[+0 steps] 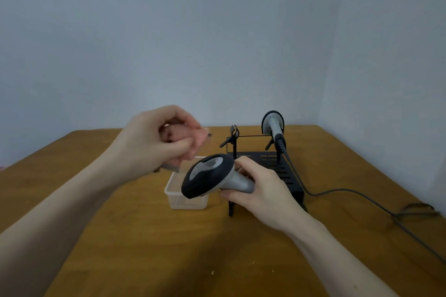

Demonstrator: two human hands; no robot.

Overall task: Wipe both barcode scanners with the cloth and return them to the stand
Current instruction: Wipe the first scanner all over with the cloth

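— Pale blue-grey walls (217, 43) meet in a corner behind a wooden table (120, 236), and that's about all the room offers. What's she, or he, doing?

— Cleaning scanners, I'd say. See the right hand (263, 190)? Its fingers are wrapped round the grey handle of a barcode scanner (208, 175), thumb over the top, head tipped toward the other hand, I'd guess so the dark face is easy to reach.

— And the left?

— The left hand (156, 138) is raised just above and beside the scanner head, fingers curled tight around a bunched pink cloth (193, 142). It's blurred, so I can't tell whether the cloth touches the scanner; it looks just clear of it.

— What's the clear tub?

— A small plastic container (179, 196) under the two hands, sitting on the table. Its purpose I can't make out.

— Where does the scanner go afterwards?

— Onto the black wire stand (287, 176) right behind the right hand. The left cradle (233, 135) is empty, presumably waiting for this one. The second scanner (272, 124) already hangs in the right cradle, its grey cable (350, 191) trailing off across the table to the right.

— So halfway?

— Can't judge which one has been wiped. This one is out and in hand; the other is parked.
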